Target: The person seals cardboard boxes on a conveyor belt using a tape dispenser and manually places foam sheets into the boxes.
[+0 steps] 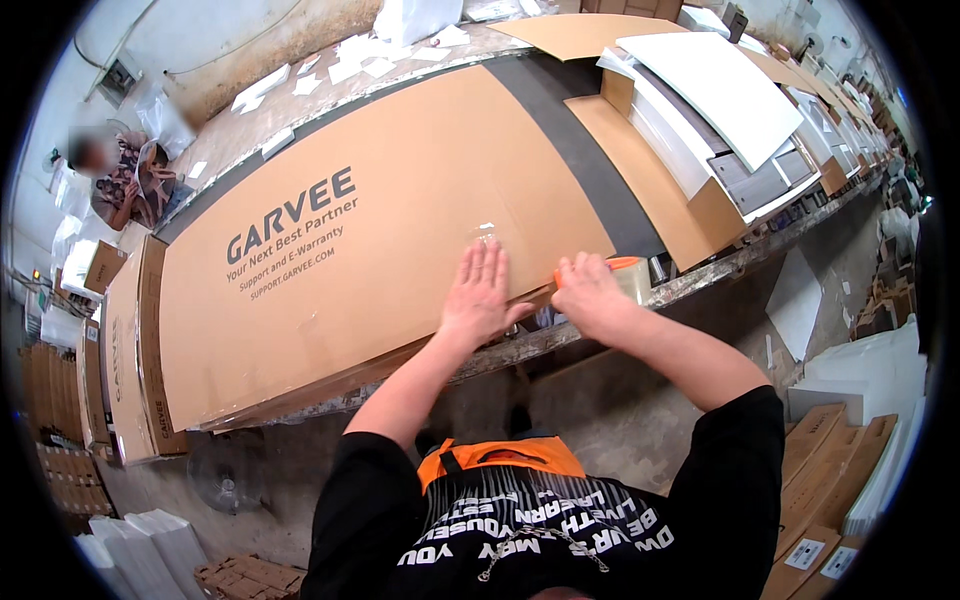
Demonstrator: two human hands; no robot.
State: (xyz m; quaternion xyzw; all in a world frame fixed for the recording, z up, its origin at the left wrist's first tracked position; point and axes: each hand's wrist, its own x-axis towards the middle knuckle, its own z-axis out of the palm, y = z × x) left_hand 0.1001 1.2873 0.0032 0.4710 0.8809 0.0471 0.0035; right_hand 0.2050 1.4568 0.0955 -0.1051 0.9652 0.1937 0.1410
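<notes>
A long, flat brown cardboard box (420,180) with dark printing lies before me on the work line. My left hand (478,297) rests palm down on its top near the front edge, fingers stretched out. Just beyond those fingertips a small shiny strip of clear tape (486,230) sticks to the cardboard. Beside the box's front right corner, my right hand (592,296) is closed around an orange tape dispenser (624,264) with a roll of clear tape. My fingers partly hide the dispenser, and where its tape end runs cannot be made out.
To the right, an opened carton (690,225) holds white foam and grey panels, with a white foam sheet (720,90) on top. Upright boxes (135,350) stand at left, near a seated person (135,180). Foam scraps (365,58) lie along the far side. Flat cartons (830,470) are stacked lower right.
</notes>
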